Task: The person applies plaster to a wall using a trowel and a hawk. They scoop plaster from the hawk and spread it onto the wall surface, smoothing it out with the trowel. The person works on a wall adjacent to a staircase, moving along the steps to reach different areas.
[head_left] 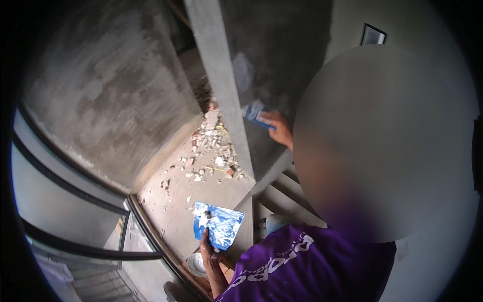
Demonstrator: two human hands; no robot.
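Neither of my hands is in view. A co-worker (302, 267) in a purple shirt is just below me, the head blurred out. This person's raised hand (276, 126) grips a blue-bladed spreading tool (256, 113) against the dark grey face of a concrete pillar (271, 50), where a paler patch shows. The co-worker's other hand (205, 241) holds a blue board (224, 226) smeared with white paste, a lump of it near the upper left. A round container (196, 264) with pale contents sits low beside that forearm, partly hidden.
Rubble (211, 151) lies on the floor along the pillar. A bare plastered wall (100, 75) rises at left, above a dark-framed glass window (65, 211). Concrete steps (282, 201) descend behind the co-worker. A small framed item (373, 35) is on the pale wall at upper right.
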